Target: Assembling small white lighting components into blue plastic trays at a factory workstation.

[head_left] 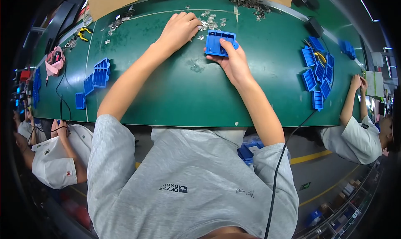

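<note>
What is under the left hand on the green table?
The left hand rests beside small silver metal pieces on the green table. Whether it covers any pieces cannot be seen: the hand hides them.

Three brown cardboard boxes (112,1) along table's far edge (tops cropped); green floor sign (305,186) with white arrow, lower right.

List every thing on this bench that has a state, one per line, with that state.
blue plastic tray: held tilted off the green table, open side showing.
right hand: gripping the tray, thumb over its lower edge.
left hand: fingers curled, reaching into the small metal parts.
small metal parts: loose, scattered.
blue trays at right: lying in a loose heap.
blue trays at left: lying apart on the table.
</note>
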### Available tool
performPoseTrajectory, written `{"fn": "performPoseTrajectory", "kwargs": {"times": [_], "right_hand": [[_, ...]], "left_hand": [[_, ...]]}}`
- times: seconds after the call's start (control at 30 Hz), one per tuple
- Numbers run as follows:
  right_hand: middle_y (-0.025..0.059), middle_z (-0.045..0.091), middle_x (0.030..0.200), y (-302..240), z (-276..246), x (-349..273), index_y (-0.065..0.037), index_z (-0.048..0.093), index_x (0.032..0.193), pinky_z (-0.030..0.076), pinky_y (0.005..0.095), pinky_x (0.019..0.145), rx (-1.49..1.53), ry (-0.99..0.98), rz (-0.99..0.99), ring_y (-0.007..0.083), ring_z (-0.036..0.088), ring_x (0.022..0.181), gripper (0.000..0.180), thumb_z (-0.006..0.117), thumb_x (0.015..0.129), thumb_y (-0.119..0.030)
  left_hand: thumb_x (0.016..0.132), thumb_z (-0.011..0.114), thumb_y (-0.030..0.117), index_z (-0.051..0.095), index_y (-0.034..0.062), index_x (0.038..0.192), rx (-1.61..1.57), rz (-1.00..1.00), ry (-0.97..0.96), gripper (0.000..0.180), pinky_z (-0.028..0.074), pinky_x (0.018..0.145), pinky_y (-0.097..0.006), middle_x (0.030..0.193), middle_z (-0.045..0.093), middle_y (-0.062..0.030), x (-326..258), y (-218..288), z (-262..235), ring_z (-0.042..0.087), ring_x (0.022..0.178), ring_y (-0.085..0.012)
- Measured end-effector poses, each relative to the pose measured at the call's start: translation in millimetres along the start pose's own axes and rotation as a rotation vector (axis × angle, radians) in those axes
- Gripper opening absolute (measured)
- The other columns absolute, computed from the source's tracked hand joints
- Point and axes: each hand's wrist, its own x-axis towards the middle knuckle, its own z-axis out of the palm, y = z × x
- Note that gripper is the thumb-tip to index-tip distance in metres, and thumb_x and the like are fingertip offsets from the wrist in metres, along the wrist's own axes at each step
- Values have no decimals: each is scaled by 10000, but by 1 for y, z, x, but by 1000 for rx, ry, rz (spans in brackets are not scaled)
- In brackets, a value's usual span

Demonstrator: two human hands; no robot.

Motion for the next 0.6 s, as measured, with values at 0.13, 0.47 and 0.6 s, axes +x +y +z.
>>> {"fn": "performPoseTrajectory", "kwargs": {"times": [0.13,0.47,0.6], "right_hand": [[162,599,1087,0,-1,-1,20,420,1199,587,376,716,-19,-3,-5,274,661,908,319,521,972,-180],[191,620,1088,-2,6,-6,90,485,1204,572,367,763,-95,-16,19,294,658,941,383,512,971,-212],[199,630,1067,0,7,-5,103,494,1198,570,370,783,-155,-32,21,295,661,937,402,508,973,-229]], "left_hand": [[846,652,166,714,83,938,-177,-45,66,138,454,812,-366,915,638,-55,2,-4,3,587,907,-250],[912,599,131,683,33,1082,-1204,-728,90,213,462,671,-222,948,697,-45,-32,28,-24,593,794,-74],[906,620,115,673,22,1040,-1151,-673,132,172,484,734,-244,958,690,-48,-47,40,-21,612,844,-99]]}}
